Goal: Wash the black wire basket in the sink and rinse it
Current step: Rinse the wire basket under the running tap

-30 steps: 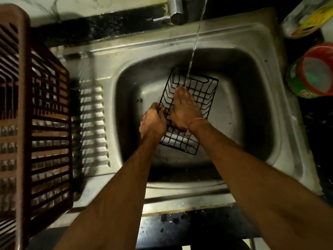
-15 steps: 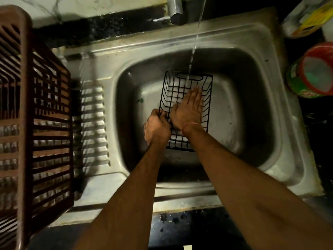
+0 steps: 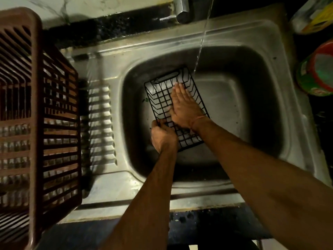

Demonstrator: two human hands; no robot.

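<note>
Since the earlier frame, black wire basket [image 3: 163,102] had swung leftward inside sink [image 3: 252,40]. Left hand [image 3: 163,137] gripped its near rim; right hand [image 3: 185,107] lay flat, fingers straight, inside it. Water stream [image 3: 200,49] fell just beside its far corner.

Count, single head view.

Hands: 2. Left hand [image 3: 163,136], fingers curled round the wire at the near left edge. Right hand [image 3: 185,107], fingers straight, lying flat on the grid.

Black wire basket [image 3: 162,98]: 1, under the right fingers, in the left fingers' grip.

Sink [image 3: 252,109]: 1 basin, below both sets of fingers.

Tap [image 3: 182,9]: 1, well beyond the right fingertips.

Water stream [image 3: 200,49]: 1, falling just beyond and right of the right fingertips.

Brown plastic crate [image 3: 36,123]: 1, well left of the left fingers.

Containers right of the right fingers, well apart: 2. One red-rimmed green tub [image 3: 317,69]; one yellow-labelled packet [image 3: 313,15], contents unreadable.

Wrist thread [image 3: 196,120]: 1, on the right wrist.
</note>
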